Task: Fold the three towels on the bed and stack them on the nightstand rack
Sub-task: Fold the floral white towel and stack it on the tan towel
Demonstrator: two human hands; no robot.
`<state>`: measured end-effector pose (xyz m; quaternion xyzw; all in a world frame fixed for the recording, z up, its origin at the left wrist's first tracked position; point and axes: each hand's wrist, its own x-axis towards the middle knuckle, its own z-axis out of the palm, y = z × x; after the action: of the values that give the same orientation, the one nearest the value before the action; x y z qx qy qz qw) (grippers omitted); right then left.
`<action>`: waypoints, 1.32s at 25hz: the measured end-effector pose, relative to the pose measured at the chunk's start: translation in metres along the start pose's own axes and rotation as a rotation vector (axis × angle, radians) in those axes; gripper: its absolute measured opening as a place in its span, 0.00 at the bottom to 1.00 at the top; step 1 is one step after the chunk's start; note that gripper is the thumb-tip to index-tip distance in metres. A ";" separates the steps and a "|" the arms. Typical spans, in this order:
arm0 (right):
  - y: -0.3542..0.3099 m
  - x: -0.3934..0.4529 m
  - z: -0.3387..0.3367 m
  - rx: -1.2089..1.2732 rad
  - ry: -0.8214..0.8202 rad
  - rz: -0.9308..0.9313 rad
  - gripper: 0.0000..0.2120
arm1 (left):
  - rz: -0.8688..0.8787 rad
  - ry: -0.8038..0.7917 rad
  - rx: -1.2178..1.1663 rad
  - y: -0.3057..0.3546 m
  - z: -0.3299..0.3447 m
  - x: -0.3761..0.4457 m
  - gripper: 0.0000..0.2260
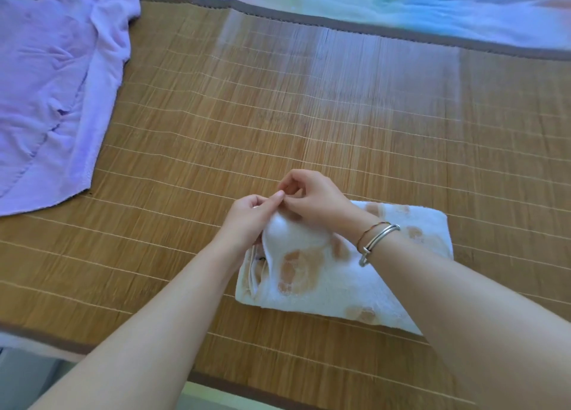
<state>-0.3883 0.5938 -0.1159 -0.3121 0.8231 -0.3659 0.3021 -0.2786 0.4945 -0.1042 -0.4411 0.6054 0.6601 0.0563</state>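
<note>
Folded white towel (346,273) lies on the bamboo mat (278,116). Left hand (250,218) and right hand (312,199) both pinch its raised corner. Purple towel (52,85) lies unfolded far left.

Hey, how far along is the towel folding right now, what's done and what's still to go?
Partly done: the white patterned towel lies folded into a thick rectangle on the bamboo mat. In hand: the left hand and right hand pinch up its near-left corner. Left: the purple towel lies spread out and rumpled, unfolded. No third towel can be picked out for certain, no rack is in view, and nothing is stacked.
</note>
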 end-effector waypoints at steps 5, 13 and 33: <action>-0.014 0.014 -0.022 0.111 -0.279 0.119 0.06 | 0.055 -0.044 -0.021 0.001 -0.008 -0.003 0.16; -0.047 0.032 -0.032 0.251 -0.570 0.453 0.11 | 0.031 -0.169 -0.109 -0.011 -0.014 -0.016 0.20; 0.020 -0.010 0.043 -0.772 0.248 -0.036 0.18 | 0.074 0.059 0.062 -0.072 -0.029 -0.079 0.02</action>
<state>-0.3571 0.5937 -0.1523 -0.3705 0.9245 -0.0702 0.0549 -0.1721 0.5249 -0.1031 -0.4356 0.6430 0.6293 0.0277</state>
